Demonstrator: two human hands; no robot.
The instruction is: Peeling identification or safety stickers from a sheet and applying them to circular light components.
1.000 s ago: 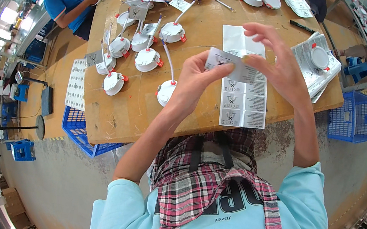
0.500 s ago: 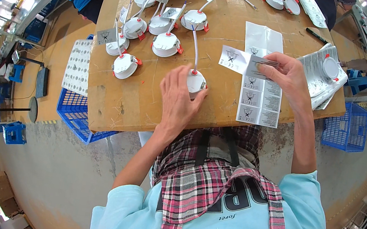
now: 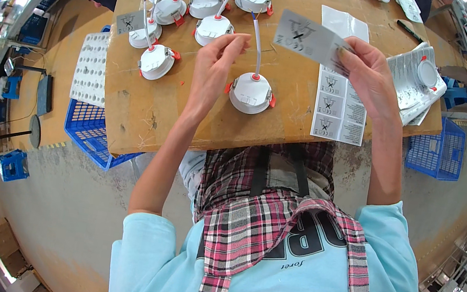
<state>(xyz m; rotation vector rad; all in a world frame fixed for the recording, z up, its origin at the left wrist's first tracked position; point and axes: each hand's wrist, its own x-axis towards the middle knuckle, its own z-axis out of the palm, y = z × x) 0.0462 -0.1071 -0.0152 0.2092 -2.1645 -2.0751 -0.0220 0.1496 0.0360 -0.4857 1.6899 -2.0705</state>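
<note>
My right hand (image 3: 371, 76) pinches a silver-grey label (image 3: 307, 38) by its right end, above a creased sheet of such labels (image 3: 340, 110) on the table. The label stretches left toward my left hand (image 3: 214, 67), which is raised with its fingers bent together and nothing visible in them. Between my hands a round white downlight (image 3: 251, 93) with red-tipped side clips lies on the table, its white cable (image 3: 257, 47) standing up. My left hand is close to that cable but apart from it. Behind my left hand sits another downlight (image 3: 211, 29), partly covered by the fingers.
More downlights (image 3: 156, 62) stand at the left, several with labels on their cables. A stack of label sheets (image 3: 412, 82) at the right carries a white round part (image 3: 427, 73). A black pen (image 3: 409, 31) lies behind it. Blue crates (image 3: 439, 149) flank the brown table (image 3: 187, 133).
My left hand has let go of the downlight and risen up and left. The label in my right hand has lifted and tilted toward the left. The view has shifted slightly.
</note>
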